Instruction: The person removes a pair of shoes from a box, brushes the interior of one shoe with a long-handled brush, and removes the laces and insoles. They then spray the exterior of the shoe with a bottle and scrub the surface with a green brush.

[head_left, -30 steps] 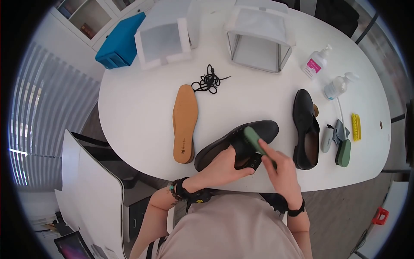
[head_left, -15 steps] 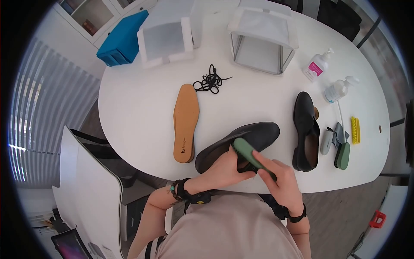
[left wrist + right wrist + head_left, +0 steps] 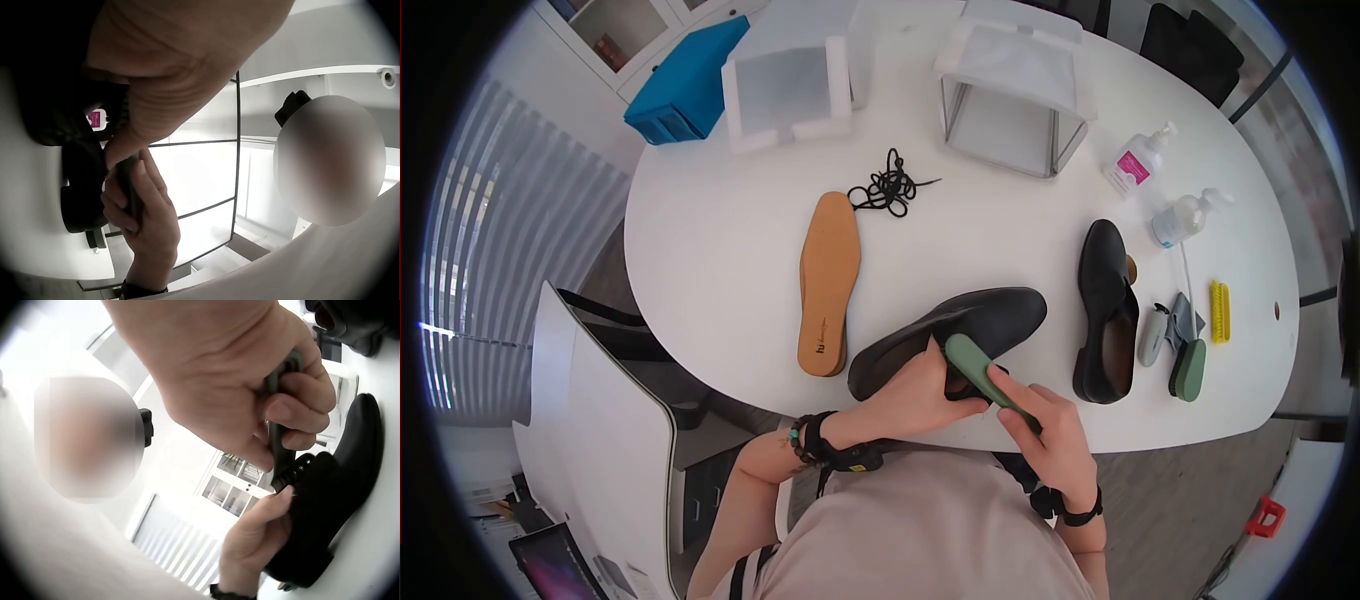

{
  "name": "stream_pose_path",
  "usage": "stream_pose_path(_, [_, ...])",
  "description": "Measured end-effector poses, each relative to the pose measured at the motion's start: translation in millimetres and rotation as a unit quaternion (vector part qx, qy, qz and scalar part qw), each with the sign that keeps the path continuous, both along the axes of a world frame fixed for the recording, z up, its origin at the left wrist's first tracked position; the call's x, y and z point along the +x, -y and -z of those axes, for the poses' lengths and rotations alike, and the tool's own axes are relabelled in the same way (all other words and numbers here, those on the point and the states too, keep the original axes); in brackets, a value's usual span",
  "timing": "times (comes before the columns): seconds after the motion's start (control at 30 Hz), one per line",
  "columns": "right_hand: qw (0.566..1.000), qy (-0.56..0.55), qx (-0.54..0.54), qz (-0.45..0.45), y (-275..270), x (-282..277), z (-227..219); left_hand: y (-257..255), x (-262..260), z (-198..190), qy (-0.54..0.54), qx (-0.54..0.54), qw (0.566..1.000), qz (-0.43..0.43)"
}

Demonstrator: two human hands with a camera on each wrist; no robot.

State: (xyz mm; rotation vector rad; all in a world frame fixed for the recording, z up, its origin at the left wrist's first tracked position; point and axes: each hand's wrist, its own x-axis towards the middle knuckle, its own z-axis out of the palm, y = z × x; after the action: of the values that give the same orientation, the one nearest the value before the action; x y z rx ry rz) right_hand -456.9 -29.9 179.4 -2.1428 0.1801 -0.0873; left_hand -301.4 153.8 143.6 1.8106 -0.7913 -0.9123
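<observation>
A black leather shoe without laces lies on its side in front of me, toe to the right. My left hand holds it at the opening, thumb along the eyelet flap and the other fingers partly hidden inside. My right hand grips a green-handled brush, its bristles against the flap. The right wrist view shows the brush over the eyelets beside the left thumb. A matching black shoe stands upright to the right.
Tan insoles and tangled black laces lie left of centre. At right are a second green brush, a yellow brush, a grey cloth and two pump bottles. Clear-fronted boxes stand at the back.
The brush has moved left and toward me, from over the shoe's upper down onto the eyelet flap. My left hand keeps its hold; the shoe has hardly shifted.
</observation>
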Motion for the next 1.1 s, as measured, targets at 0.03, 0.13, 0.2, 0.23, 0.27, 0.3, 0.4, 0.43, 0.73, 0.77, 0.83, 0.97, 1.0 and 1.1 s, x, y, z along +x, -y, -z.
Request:
stream_pose_path(0.03, [0.999, -0.002, -0.028, 0.017, 1.3, -0.4, 2.2, 0.7, 1.8, -2.2, 0.015, 0.039, 0.999, 0.022])
stream_pose_path(0.13, [0.992, -0.026, -0.089, 0.083, 10.8, 8.8, 17.5, -0.9, 4.8, 3.5, -0.007, -0.008, 1.000, -0.001])
stream_pose_path(0.2, [0.997, -0.013, -0.062, 0.050, 12.6, 8.4, 12.2, 0.1, 11.1, 2.9, -0.049, -0.011, 0.999, -0.001])
stream_pose_path(0.23, [1.000, -0.016, -0.010, 0.016, 10.6, 5.9, 6.0, -1.5, 11.8, 2.8, -0.095, -0.008, 0.995, -0.002])
stream_pose_path(0.27, [0.999, -0.017, 0.041, -0.015, 8.7, 4.6, 1.9, -2.7, 11.3, 2.4, -0.097, -0.006, 0.995, 0.000])
stream_pose_path(0.3, [0.999, -0.017, 0.042, -0.013, 9.6, 6.9, 7.1, -2.4, 11.6, 1.4, -0.040, -0.022, 0.999, 0.005])
stream_pose_path(0.4, [0.991, -0.033, -0.095, 0.090, 14.4, 12.5, 25.4, -1.6, 12.1, -2.2, 0.017, -0.060, 0.998, 0.013])
stream_pose_path(0.43, [0.994, -0.016, -0.067, 0.081, 15.4, 10.5, 27.2, -2.5, 11.2, -4.9, 0.017, -0.029, 0.999, 0.024])
stream_pose_path(0.73, [0.974, 0.021, -0.152, 0.168, 33.6, 11.8, 45.3, -20.8, 8.8, -0.6, 0.345, 0.099, 0.929, 0.092])
stream_pose_path(0.77, [0.973, 0.022, -0.154, 0.172, 32.6, 12.2, 42.8, -21.7, 18.6, -4.2, 0.316, 0.065, 0.944, 0.070])
stream_pose_path(0.83, [0.971, 0.023, -0.154, 0.181, 27.3, 11.5, 37.5, -24.3, 37.5, -11.6, 0.267, 0.076, 0.957, 0.077])
stream_pose_path(0.97, [0.985, 0.045, -0.109, 0.125, 11.8, 5.2, 18.9, -19.6, 68.2, -21.1, 0.145, 0.041, 0.984, 0.096])
stream_pose_path(1.0, [0.988, 0.033, -0.110, 0.104, 10.7, 4.5, 15.6, -16.5, 75.4, -22.2, 0.100, 0.062, 0.987, 0.107])
stream_pose_path(1.1, [0.971, 0.070, -0.173, 0.149, 30.2, 13.3, 22.8, -10.9, 95.0, 15.9, 0.032, 0.023, 0.995, 0.091])
